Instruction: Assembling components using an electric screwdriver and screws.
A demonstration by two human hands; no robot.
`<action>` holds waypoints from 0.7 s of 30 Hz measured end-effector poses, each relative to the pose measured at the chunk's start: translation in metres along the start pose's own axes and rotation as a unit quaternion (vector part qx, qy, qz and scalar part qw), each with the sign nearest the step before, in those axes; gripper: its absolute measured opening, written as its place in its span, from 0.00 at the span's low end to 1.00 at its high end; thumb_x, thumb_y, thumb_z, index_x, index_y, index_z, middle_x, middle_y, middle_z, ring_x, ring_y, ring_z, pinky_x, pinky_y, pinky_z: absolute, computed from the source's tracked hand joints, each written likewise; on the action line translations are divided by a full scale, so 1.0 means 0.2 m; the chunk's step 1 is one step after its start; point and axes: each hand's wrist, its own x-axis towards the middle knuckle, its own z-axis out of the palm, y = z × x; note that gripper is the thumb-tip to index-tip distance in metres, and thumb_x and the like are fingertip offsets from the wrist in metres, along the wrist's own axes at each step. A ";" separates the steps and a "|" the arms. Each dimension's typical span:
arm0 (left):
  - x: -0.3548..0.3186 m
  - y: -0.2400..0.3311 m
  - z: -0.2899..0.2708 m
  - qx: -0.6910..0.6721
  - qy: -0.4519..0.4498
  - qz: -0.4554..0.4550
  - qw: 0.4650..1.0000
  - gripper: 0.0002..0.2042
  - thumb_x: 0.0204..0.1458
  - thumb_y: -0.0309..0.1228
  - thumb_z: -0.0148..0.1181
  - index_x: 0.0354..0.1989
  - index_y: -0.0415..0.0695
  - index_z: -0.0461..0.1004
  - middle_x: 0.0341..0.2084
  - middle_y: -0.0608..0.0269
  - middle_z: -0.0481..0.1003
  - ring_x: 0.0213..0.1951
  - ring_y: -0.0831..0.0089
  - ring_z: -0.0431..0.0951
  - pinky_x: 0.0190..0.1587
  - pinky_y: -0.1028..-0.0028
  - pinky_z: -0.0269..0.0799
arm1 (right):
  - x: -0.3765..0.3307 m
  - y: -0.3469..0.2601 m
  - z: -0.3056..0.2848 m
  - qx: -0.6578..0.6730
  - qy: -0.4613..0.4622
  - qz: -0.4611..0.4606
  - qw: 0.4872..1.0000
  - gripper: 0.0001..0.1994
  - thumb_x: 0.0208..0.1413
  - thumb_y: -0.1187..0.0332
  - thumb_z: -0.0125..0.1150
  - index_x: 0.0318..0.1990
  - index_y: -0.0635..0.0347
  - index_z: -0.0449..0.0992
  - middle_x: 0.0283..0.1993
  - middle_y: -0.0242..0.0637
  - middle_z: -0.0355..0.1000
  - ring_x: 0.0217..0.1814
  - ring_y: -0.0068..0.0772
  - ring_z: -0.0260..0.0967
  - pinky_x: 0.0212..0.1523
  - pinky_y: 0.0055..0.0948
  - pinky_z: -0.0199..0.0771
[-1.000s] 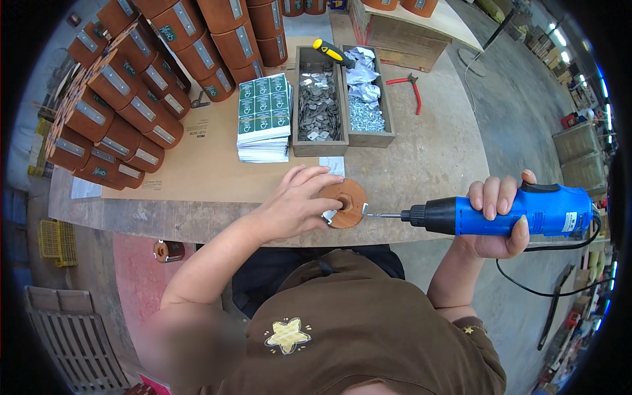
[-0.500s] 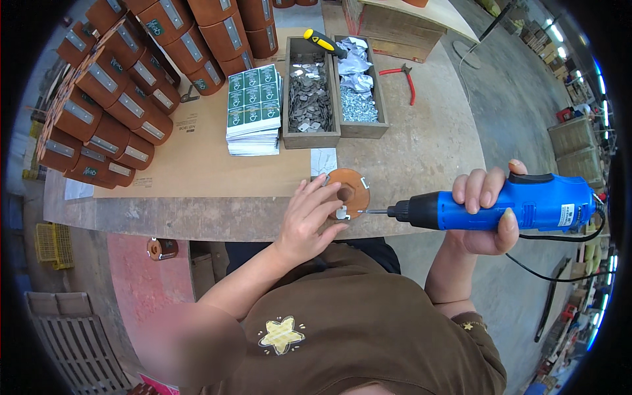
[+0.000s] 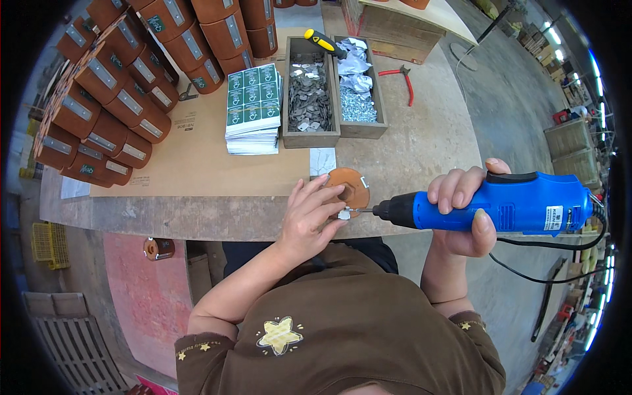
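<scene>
At the bench's near edge sits a round reddish-brown piece (image 3: 357, 186) with a hole in its middle and small metal plates on its rim. My left hand (image 3: 311, 217) is closed on its left side, the fingertips near a small pale metal plate (image 3: 344, 214) at the rim. In my right hand (image 3: 464, 197) is a blue electric screwdriver (image 3: 507, 203) with a black nose, held level and pointing left. Its thin bit reaches the rim beside that plate; I cannot make out whether a screw is on the tip.
Beyond my hands stand a wooden box of flat metal plates (image 3: 309, 99) and a box of screws (image 3: 359, 112), with a yellow-black tool (image 3: 320, 41) across them. Red-handled pliers (image 3: 409, 89) lie right, green-white cards (image 3: 253, 108) left. Brown cylinders (image 3: 108, 99) are stacked far left.
My right hand has brought the screwdriver a little to the left, its nose closer to the round piece. My left hand keeps its grip there.
</scene>
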 end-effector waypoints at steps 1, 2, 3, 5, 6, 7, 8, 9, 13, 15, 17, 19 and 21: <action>0.00 0.00 0.00 -0.001 0.001 0.000 1.000 0.14 0.30 0.27 0.65 0.30 0.45 0.75 0.43 0.62 0.71 0.53 0.59 0.63 0.55 0.55 0.52 | 0.00 0.00 0.01 -0.008 0.001 0.007 1.000 0.29 0.42 0.68 0.53 0.54 0.62 0.50 0.25 0.38 0.62 0.25 0.31 0.62 0.30 0.34 0.67; 0.00 0.00 0.00 -0.002 0.004 -0.002 1.000 0.14 0.29 0.27 0.65 0.30 0.45 0.75 0.42 0.63 0.71 0.53 0.59 0.63 0.54 0.55 0.52 | 0.00 0.00 0.01 -0.015 0.002 0.014 1.000 0.29 0.42 0.68 0.54 0.53 0.61 0.50 0.25 0.38 0.63 0.25 0.31 0.63 0.30 0.34 0.67; 0.00 0.00 0.00 -0.004 0.008 -0.005 1.000 0.14 0.29 0.27 0.65 0.30 0.45 0.75 0.42 0.63 0.71 0.53 0.60 0.63 0.54 0.55 0.52 | 0.00 0.01 0.02 -0.016 0.001 0.014 1.000 0.29 0.42 0.68 0.54 0.53 0.61 0.50 0.25 0.38 0.63 0.25 0.31 0.63 0.30 0.34 0.67; 0.00 0.00 0.00 -0.005 0.009 -0.007 1.000 0.13 0.29 0.27 0.65 0.29 0.45 0.75 0.42 0.63 0.71 0.53 0.60 0.63 0.54 0.55 0.52 | 0.00 0.01 0.03 -0.030 -0.007 0.031 0.999 0.30 0.42 0.68 0.57 0.53 0.61 0.50 0.25 0.38 0.63 0.25 0.32 0.63 0.31 0.34 0.67; 0.00 0.00 0.00 -0.006 0.010 -0.009 1.000 0.13 0.29 0.27 0.65 0.29 0.45 0.75 0.42 0.63 0.71 0.53 0.60 0.63 0.54 0.55 0.52 | 0.01 0.02 0.04 -0.031 -0.007 0.031 0.999 0.30 0.42 0.68 0.57 0.53 0.61 0.50 0.25 0.38 0.63 0.25 0.32 0.63 0.31 0.34 0.67; 0.00 0.00 0.00 -0.007 0.010 -0.009 1.000 0.13 0.29 0.27 0.65 0.29 0.45 0.75 0.42 0.63 0.71 0.53 0.60 0.63 0.54 0.55 0.52 | 0.01 0.03 0.05 -0.053 -0.017 0.023 0.998 0.29 0.42 0.67 0.54 0.53 0.62 0.50 0.25 0.37 0.62 0.24 0.30 0.62 0.30 0.33 0.66; 0.00 0.00 0.00 -0.005 0.010 -0.009 1.000 0.13 0.29 0.27 0.65 0.29 0.45 0.75 0.42 0.63 0.72 0.53 0.60 0.63 0.54 0.55 0.52 | 0.01 0.04 0.06 -0.075 -0.027 0.015 0.997 0.29 0.42 0.66 0.52 0.53 0.63 0.51 0.25 0.35 0.61 0.24 0.28 0.61 0.29 0.31 0.65; 0.00 -0.01 0.00 -0.003 0.010 -0.008 1.000 0.13 0.29 0.27 0.65 0.29 0.45 0.75 0.42 0.63 0.72 0.53 0.60 0.63 0.54 0.55 0.52 | 0.01 0.05 0.06 -0.076 -0.027 0.015 0.997 0.29 0.42 0.66 0.52 0.53 0.63 0.51 0.25 0.35 0.61 0.24 0.28 0.61 0.29 0.31 0.65; 0.00 -0.01 0.01 -0.009 0.010 -0.010 1.000 0.13 0.30 0.26 0.65 0.29 0.45 0.75 0.41 0.63 0.72 0.53 0.60 0.63 0.53 0.55 0.53 | 0.01 0.06 0.09 -0.102 -0.039 0.029 0.994 0.29 0.42 0.67 0.53 0.53 0.63 0.51 0.25 0.36 0.62 0.24 0.29 0.62 0.30 0.31 0.66; -0.01 -0.02 0.00 -0.012 0.008 -0.007 1.000 0.13 0.30 0.26 0.65 0.29 0.45 0.75 0.41 0.63 0.72 0.53 0.60 0.64 0.53 0.56 0.53 | 0.01 0.06 0.10 -0.104 -0.042 0.037 0.993 0.28 0.42 0.67 0.54 0.52 0.62 0.51 0.24 0.36 0.62 0.24 0.29 0.62 0.30 0.31 0.66; -0.01 -0.02 0.01 -0.017 0.011 -0.005 1.000 0.13 0.30 0.26 0.65 0.29 0.45 0.75 0.40 0.64 0.72 0.52 0.60 0.64 0.53 0.56 0.53 | 0.01 0.07 0.09 -0.065 -0.069 0.052 0.994 0.28 0.43 0.72 0.57 0.52 0.62 0.50 0.26 0.39 0.63 0.27 0.32 0.64 0.33 0.33 0.67; -0.01 -0.03 0.01 -0.022 0.014 -0.003 1.000 0.13 0.29 0.26 0.65 0.29 0.45 0.75 0.40 0.64 0.72 0.52 0.60 0.64 0.53 0.56 0.54 | 0.01 0.07 0.10 -0.067 -0.078 0.054 0.993 0.28 0.43 0.73 0.57 0.52 0.62 0.50 0.26 0.39 0.64 0.27 0.32 0.64 0.33 0.32 0.67; -0.01 -0.03 0.01 -0.031 0.011 0.002 0.999 0.13 0.29 0.25 0.65 0.29 0.45 0.75 0.40 0.64 0.72 0.52 0.60 0.64 0.52 0.57 0.54 | 0.01 0.07 0.10 -0.070 -0.088 0.055 0.992 0.28 0.42 0.73 0.57 0.52 0.62 0.50 0.26 0.39 0.64 0.27 0.32 0.64 0.33 0.32 0.67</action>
